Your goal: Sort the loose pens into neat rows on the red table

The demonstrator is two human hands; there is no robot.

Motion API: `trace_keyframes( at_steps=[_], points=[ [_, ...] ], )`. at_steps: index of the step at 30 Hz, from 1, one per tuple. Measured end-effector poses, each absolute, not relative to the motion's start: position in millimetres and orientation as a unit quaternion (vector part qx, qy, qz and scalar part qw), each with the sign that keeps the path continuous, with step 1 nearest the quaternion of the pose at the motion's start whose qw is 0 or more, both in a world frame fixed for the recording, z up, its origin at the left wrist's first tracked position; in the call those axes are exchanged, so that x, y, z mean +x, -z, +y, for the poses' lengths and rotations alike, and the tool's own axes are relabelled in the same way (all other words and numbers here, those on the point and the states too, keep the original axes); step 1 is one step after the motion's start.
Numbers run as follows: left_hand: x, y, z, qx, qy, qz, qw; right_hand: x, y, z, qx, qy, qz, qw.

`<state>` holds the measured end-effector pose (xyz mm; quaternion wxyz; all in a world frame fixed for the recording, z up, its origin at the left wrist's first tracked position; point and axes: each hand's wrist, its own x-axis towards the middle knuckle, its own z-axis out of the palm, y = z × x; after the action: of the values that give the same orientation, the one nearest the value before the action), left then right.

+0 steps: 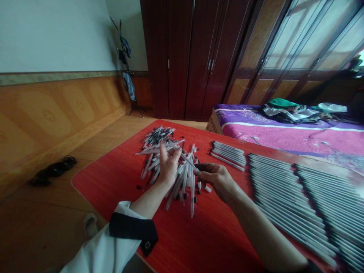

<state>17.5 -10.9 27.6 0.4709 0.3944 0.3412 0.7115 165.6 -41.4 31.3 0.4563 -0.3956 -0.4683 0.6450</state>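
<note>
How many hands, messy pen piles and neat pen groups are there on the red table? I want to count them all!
hands: 2 (left hand, right hand)
messy pen pile: 1
neat pen groups: 3 (small group, middle group, far group)
total: 6

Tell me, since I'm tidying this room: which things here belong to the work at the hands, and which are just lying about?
Work: left hand, right hand, loose clear pen barrels, black caps, rows of lined-up pens, red table.

Lying about: purple bedspread, coat stand, black items on the floor.
</note>
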Motion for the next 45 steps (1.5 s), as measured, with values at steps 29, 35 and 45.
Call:
trace_keyframes(
  at_steps=[29,35,45],
  points=[
    [16,-30,-16,0.422,-0.73,0.353,0.406,171,-20,-39,-0.338,-0.699,-0.466,0.425],
    [15,-30,-13,0.402,-0.745,0.354,0.398,168,-24,-40,-0.372,-0.669,-0.484,0.423],
    [15,-31,-13,0.399,-0.75,0.341,0.402,174,-18,-29,-0.436,-0.601,-0.386,0.548]
  ],
)
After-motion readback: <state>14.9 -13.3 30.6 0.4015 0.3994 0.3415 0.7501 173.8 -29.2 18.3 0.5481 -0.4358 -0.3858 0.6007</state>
